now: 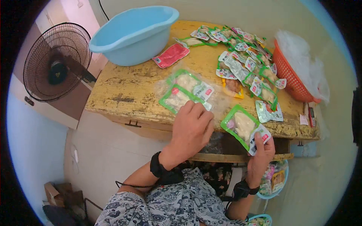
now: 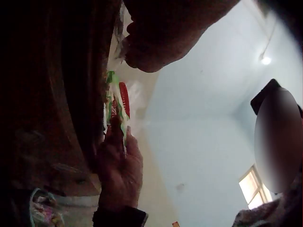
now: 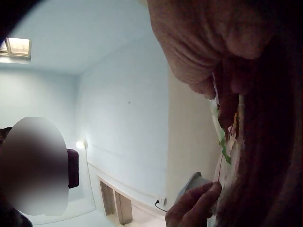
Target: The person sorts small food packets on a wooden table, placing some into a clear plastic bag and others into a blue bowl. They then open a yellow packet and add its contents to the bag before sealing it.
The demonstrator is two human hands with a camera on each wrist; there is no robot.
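In the head view my right hand (image 1: pixel 263 148) pinches the white printed end of a green-edged food packet (image 1: pixel 242 125), thumb on top. Pale food shows through its clear window. My left hand (image 1: pixel 193 124), fingers curled, pinches the near edge of a clear plastic bag (image 1: pixel 222 98) at the table's front. Two similar green-edged packets (image 1: pixel 187 81) lie side by side, with the clear plastic spreading around them. The left wrist view shows crumpled plastic (image 2: pixel 120 49) at the left fingertips, and the right hand (image 2: pixel 120 172) upright with its packet.
A heap of packets (image 1: pixel 245 49) covers the table's back right, beside a red basket (image 1: pixel 288 75) with clear bags. A blue basin (image 1: pixel 132 41) and a red packet (image 1: pixel 171 55) sit at the left. Below is a partly open drawer (image 1: pixel 241 157); a fan (image 1: pixel 56 62) stands left.
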